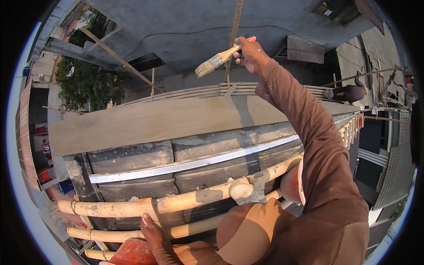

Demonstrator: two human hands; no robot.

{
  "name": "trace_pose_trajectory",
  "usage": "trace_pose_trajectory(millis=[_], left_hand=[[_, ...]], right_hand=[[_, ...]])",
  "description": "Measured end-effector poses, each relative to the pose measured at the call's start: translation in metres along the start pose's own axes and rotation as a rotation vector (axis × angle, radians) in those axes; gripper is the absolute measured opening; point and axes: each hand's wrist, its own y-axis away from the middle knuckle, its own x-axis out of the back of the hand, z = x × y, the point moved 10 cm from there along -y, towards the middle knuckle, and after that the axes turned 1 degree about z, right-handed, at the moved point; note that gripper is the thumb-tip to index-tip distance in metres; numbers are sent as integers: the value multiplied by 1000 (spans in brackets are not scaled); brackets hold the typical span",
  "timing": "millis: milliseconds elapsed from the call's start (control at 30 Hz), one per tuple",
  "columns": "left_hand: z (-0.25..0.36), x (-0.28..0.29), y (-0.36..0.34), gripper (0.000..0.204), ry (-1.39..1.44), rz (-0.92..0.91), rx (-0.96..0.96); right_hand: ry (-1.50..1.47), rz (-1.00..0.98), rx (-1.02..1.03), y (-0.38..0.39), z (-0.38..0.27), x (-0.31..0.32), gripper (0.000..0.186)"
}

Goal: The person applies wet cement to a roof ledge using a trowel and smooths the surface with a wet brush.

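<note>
the open-air work face is topped by a smooth grey-brown plaster band [176, 119], stretched from nine o'clock to three, above a dark, mortar-stained wall [128, 159]. across this wall a long, silver metal straightedge [194, 164] is set, its far end hidden by the brown-sleeved right arm. nearer, thick yellow bamboo poles [106, 209] are seen, the lower ones partly blocked by brown cloth at five o'clock.

at twelve o'clock, a flat-bristled paintbrush with a pale handle [218, 62] is held above the band, its handle gripped by the curled fingers of the right hand [252, 55]. the left hand [152, 233] is placed at seven, beside the poles; whether anything is pinched there cannot be told.

a red, rounded bucket [290, 185] is wedged in at four, a dark-clothed person [351, 92] is glimpsed at two, and a leafy green tree [84, 81] at ten.
</note>
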Motion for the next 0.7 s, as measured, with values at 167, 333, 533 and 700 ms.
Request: trace_pose_trajectory(millis=[167,333,533,700], left_hand=[[11,3,8,62,63,101,-23],[24,-5,19,63,250,217,4],[14,-10,16,66,281,145,71],[35,-8,24,68,232,125,121]], right_hand=[[51,-301,-191,-9,41,-161,14],[322,-301,-314,-41,88,-82,16],[826,106,-291,-69,60,197,27],[1606,140,43,-66,-6,170,43]])
